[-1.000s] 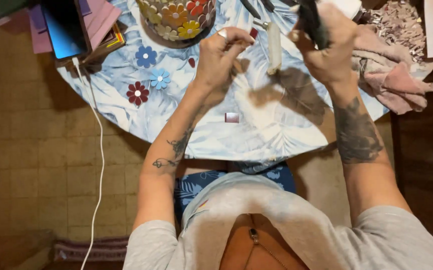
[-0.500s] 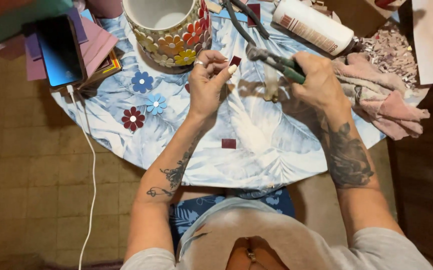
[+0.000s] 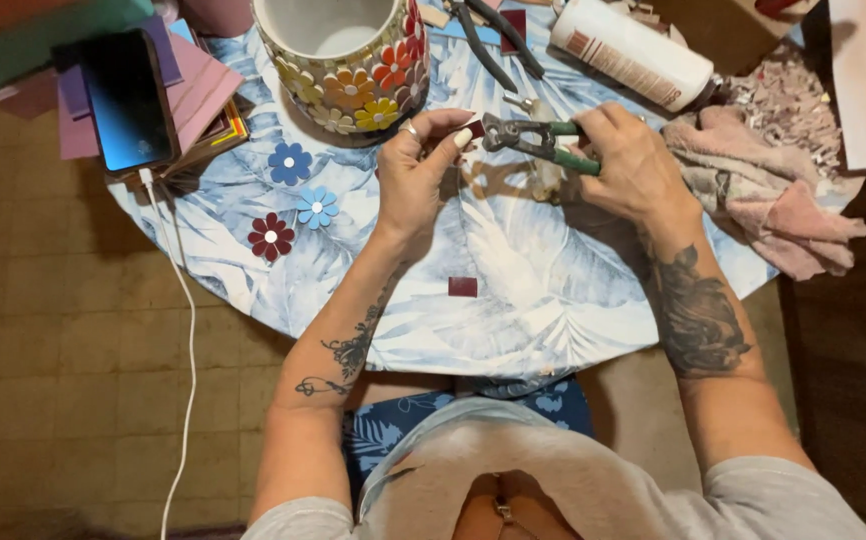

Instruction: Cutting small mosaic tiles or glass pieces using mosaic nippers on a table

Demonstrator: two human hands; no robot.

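Observation:
My left hand (image 3: 415,170) pinches a small dark red tile piece (image 3: 475,128) between thumb and fingers above the round table (image 3: 513,300). My right hand (image 3: 633,160) grips green-handled nippers (image 3: 533,138), whose jaws sit at the tile piece's edge. Just behind both hands stands a white pot (image 3: 338,60) covered with coloured mosaic flowers. A loose dark red square tile (image 3: 462,286) lies on the cloth nearer to me.
Three flower tiles (image 3: 291,162) lie left of my hands. A phone (image 3: 128,100) with a white cable rests on pink and purple sheets at the left edge. A white glue bottle (image 3: 633,52), black pliers (image 3: 488,40) and a pink rag (image 3: 763,190) are at the back and right.
The view has tilted down and steadied. My hands have come together, and the nipper jaws now meet the tile piece held in my left hand.

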